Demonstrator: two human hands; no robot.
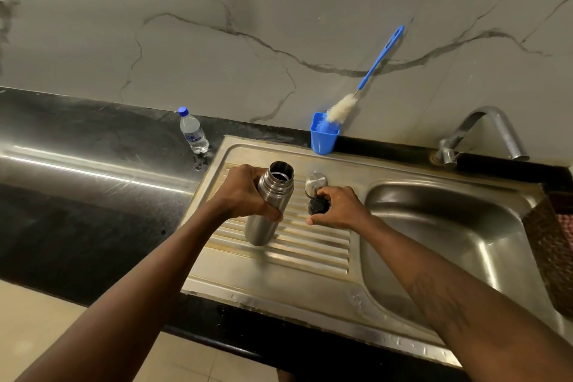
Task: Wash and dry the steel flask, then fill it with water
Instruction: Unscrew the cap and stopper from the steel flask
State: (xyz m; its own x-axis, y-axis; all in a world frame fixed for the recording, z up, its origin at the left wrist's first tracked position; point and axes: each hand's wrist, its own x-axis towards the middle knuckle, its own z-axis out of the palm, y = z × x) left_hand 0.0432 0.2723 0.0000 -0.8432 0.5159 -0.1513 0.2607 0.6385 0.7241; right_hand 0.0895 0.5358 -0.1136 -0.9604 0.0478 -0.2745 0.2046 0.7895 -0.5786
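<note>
The steel flask (269, 205) stands upright on the ribbed drainboard (313, 245), its mouth open. My left hand (245, 195) grips its body just below the neck. My right hand (339, 206) holds the black inner stopper (317, 205) low over the drainboard, to the right of the flask. The flask's steel cap (315, 182) stands on the drainboard just behind the stopper.
A blue cup (323, 136) with a blue-handled bottle brush (366, 77) leans on the marble wall. A small plastic water bottle (193, 131) stands on the black counter (93, 146). The sink basin (440, 236) lies to the right under the tap (483, 130).
</note>
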